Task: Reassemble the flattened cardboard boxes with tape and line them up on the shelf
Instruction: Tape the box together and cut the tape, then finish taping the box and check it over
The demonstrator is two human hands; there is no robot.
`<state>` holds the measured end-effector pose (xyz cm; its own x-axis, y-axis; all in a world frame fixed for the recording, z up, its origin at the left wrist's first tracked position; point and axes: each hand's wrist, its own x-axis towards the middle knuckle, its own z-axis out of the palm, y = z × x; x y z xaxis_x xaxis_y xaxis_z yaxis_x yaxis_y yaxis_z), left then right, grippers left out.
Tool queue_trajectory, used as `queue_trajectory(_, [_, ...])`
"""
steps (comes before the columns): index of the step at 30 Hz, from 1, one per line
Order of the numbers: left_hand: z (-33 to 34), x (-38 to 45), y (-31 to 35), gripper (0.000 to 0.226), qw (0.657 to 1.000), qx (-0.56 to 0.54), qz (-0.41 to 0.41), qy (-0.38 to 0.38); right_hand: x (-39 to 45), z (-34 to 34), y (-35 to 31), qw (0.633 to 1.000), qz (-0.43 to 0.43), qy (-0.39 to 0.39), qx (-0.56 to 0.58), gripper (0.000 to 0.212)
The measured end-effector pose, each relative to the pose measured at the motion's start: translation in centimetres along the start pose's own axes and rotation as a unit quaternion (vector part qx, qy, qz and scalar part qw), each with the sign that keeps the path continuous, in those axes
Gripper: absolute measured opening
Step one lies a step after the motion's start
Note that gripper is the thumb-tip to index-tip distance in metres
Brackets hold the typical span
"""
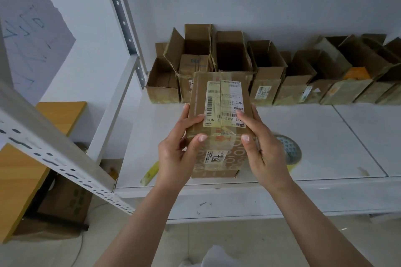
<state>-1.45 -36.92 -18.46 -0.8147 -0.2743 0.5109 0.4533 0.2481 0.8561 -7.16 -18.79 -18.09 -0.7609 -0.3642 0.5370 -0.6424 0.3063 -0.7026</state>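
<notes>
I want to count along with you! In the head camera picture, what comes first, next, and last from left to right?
Paper on the wall → wooden board → left hand → taped box → right hand → tape roll.

Both hands grip a taped box [219, 123] over the shelf's [325, 147] front edge: left hand [175, 154], right hand [264, 151]. Open boxes [267, 71] line its back edge; a tape roll [290, 149] lies beside the right hand.

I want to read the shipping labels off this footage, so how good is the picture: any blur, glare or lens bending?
Head view: light is soft and even, shadows faint. The taped box held by the left hand and right hand is fairly sharp; large label digits read, fine print does not. Its tape shows mild sheen. Wide-angle bending curves the shelf upright, and the edges soften.
</notes>
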Motion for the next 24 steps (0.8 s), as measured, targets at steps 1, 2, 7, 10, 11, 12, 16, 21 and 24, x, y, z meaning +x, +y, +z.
queue_trajectory(1, [0.1, 0.0, 0.1, 0.035, 1.000, 0.003, 0.000, 0.002, 0.0, 0.0, -0.2, 1.000, -0.004, 0.007, -0.004, 0.051])
queue_trajectory(2, [0.2, -0.1, 0.3, 0.036, 1.000, 0.004, -0.004, 0.003, 0.0, 0.0, -0.3, 1.000, -0.002, 0.010, -0.001, 0.050])
queue_trajectory(7, [-0.6, 0.1, 1.5, 0.048, 0.996, 0.005, -0.085, -0.004, 0.4, -1.1, -0.6, 0.994, 0.055, -0.023, 0.090, 0.057])
queue_trajectory(10, [-0.7, 0.2, 2.5, 0.070, 0.991, 0.080, -0.101, 0.020, 2.7, -2.0, -0.7, 0.985, 0.101, 0.010, 0.139, 0.043])
queue_trajectory(11, [-0.7, 0.2, 2.7, 0.077, 0.988, 0.111, -0.101, 0.031, 3.9, -2.2, -0.4, 0.984, 0.118, 0.008, 0.136, 0.034])
queue_trajectory(12, [-0.6, 0.3, 2.9, 0.082, 0.984, 0.144, -0.096, 0.036, 5.2, -2.4, 0.0, 0.983, 0.133, -0.001, 0.126, 0.029])
queue_trajectory(16, [-0.5, 0.0, 3.3, 0.090, 0.960, 0.272, -0.069, 0.025, 10.3, -2.5, 2.2, 0.981, 0.170, -0.054, 0.071, 0.052])
queue_trajectory(21, [-0.2, -0.6, 3.5, 0.103, 0.945, 0.298, -0.130, 0.021, 14.2, -2.3, 2.7, 0.954, 0.249, -0.119, 0.117, 0.048])
queue_trajectory(24, [-0.1, -1.0, 3.7, 0.095, 0.955, 0.259, -0.141, 0.026, 14.1, -3.0, 2.6, 0.958, 0.224, -0.130, 0.124, 0.037])
